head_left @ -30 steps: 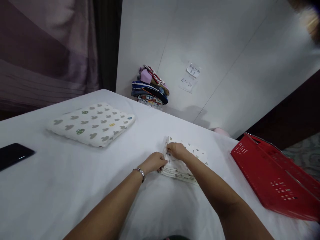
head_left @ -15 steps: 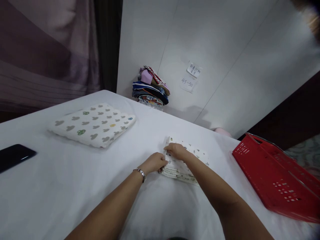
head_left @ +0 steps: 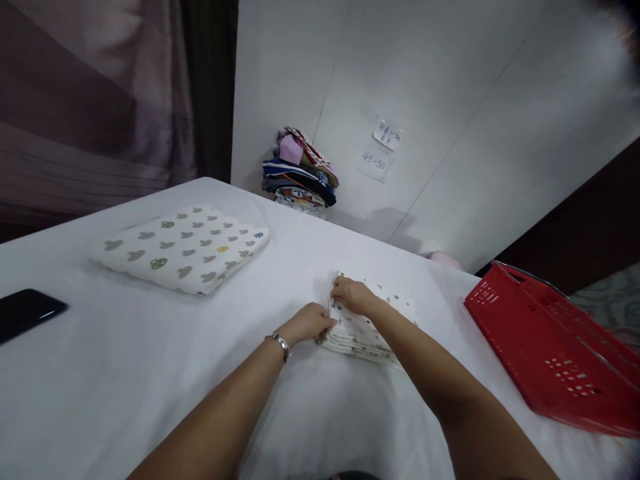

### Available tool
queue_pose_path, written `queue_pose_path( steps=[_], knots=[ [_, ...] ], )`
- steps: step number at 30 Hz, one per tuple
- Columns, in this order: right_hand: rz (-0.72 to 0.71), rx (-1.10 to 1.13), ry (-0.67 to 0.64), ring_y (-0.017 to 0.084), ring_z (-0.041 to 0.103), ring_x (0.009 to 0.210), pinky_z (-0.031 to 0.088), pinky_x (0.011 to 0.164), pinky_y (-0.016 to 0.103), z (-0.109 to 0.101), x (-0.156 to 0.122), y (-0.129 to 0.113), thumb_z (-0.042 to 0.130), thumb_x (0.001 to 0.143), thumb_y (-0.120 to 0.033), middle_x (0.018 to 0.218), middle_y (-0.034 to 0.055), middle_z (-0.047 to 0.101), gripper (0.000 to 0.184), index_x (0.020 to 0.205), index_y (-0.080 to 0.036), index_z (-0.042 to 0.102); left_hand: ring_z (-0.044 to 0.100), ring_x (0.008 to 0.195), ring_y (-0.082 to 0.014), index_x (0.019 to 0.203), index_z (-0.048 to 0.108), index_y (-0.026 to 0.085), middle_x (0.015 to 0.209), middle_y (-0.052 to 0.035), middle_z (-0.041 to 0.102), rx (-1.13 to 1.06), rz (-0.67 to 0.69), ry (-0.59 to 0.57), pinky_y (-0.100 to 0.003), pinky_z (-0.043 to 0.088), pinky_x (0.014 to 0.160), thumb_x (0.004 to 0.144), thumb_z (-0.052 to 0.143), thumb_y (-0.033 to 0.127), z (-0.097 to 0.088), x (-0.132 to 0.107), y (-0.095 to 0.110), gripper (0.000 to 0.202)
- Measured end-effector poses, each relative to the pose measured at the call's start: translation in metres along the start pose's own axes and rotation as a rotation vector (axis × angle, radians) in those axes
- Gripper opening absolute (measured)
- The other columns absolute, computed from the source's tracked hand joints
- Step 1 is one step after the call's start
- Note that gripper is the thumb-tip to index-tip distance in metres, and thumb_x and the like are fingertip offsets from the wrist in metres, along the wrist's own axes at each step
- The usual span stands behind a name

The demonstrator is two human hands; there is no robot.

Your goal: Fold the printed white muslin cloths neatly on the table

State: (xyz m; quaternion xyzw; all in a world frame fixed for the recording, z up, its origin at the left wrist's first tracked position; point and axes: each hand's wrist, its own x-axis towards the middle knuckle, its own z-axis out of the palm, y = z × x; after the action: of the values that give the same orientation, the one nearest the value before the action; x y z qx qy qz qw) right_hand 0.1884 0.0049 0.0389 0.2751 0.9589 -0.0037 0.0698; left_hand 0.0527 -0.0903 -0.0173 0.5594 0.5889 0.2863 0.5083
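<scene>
A white cloth with small printed motifs (head_left: 360, 327) lies folded in several layers on the white-covered table. My left hand (head_left: 313, 321), with a metal bracelet or watch on its wrist, grips the near left corner of the cloth, thumb on top. Further along the same left edge, my right hand (head_left: 350, 295) pinches the fold from above; its forearm covers part of the cloth. To the left lies another folded white cloth with grey mushroom-like shapes (head_left: 185, 250), touched by neither hand.
On the right stands a red plastic basket (head_left: 545, 353). A black phone (head_left: 30, 313) lies at the left edge of view. By the wall is a pile of folded fabrics (head_left: 300, 170). Handwritten paper labels (head_left: 376, 162) are stuck to the white wall.
My right hand has shifted slightly up along the cloth's left edge. My left hand stays at the near corner. The view has moved a little.
</scene>
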Motion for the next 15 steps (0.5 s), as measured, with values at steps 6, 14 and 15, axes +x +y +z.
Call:
queue_pose_path(
  steps=[6,14,15],
  knots=[
    [-0.032,0.023,-0.085,0.019,0.054,0.108,0.044,0.088,0.031,0.005,0.009,-0.004,0.049,0.08,-0.007,0.12,0.0024,0.059,0.035,0.104,-0.025,0.067,0.045,0.039,-0.009,0.051,0.051,0.016,0.045,0.0021,0.053,0.014,-0.072,-0.01,-0.023,0.035,0.045,0.071,0.058,0.036,-0.001,0.0,0.003,0.029],
    [0.091,0.278,0.283,0.019,0.047,0.119,0.037,0.101,0.037,0.032,-0.007,-0.01,0.05,0.086,-0.023,0.13,0.0072,0.053,0.034,0.119,-0.022,0.059,0.045,0.04,-0.0114,0.051,0.049,0.018,0.042,0.003,0.049,0.14,-0.066,0.001,-0.025,0.033,0.046,0.069,0.055,0.035,-0.003,-0.006,0.009,0.025],
    [0.08,0.302,0.314,0.02,0.046,0.12,0.036,0.101,0.039,0.038,-0.01,-0.014,0.049,0.087,-0.024,0.128,0.0073,0.054,0.033,0.118,-0.022,0.059,0.044,0.04,-0.0119,0.05,0.049,0.019,0.04,0.0031,0.047,0.166,-0.059,-0.002,-0.025,0.032,0.046,0.07,0.055,0.035,-0.003,-0.007,0.011,0.025]
  ],
)
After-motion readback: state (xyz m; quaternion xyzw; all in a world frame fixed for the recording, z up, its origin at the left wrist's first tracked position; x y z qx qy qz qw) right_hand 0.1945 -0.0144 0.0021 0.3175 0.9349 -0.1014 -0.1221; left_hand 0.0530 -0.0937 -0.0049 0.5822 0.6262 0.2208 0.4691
